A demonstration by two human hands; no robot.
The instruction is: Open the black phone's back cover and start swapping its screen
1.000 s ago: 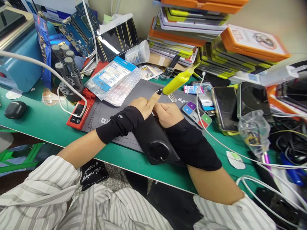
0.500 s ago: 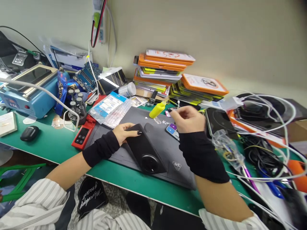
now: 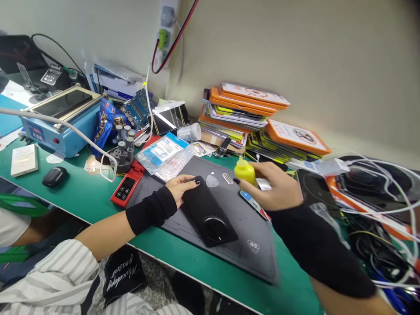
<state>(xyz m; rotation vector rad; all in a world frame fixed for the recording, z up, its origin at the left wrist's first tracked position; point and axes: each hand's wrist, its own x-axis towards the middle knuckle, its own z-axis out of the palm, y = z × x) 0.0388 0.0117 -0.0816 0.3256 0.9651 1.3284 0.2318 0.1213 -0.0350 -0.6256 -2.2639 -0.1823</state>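
My left hand (image 3: 180, 189) grips the upper end of a black phone (image 3: 205, 210), its back with a round camera ring facing up. The phone lies tilted over a dark grey mat (image 3: 252, 227). Further right, my right hand (image 3: 274, 186) is closed around a small yellow bottle (image 3: 244, 170) whose nozzle points up. Below that hand on the mat, a phone with coloured tiles (image 3: 251, 202) is partly covered by my fingers.
Left of the mat are a red device (image 3: 124, 191), a black mouse-like case (image 3: 55, 176) and a blue machine (image 3: 62, 135). Orange-edged boxes (image 3: 249, 103) are stacked at the wall. Tangled cables (image 3: 374, 232) lie at the right. Another person's arm (image 3: 33, 227) shows at the left edge.
My right hand has taken hold of the yellow bottle, which stood on the mat before. The view has shifted left, while my left hand keeps its hold on the black phone.
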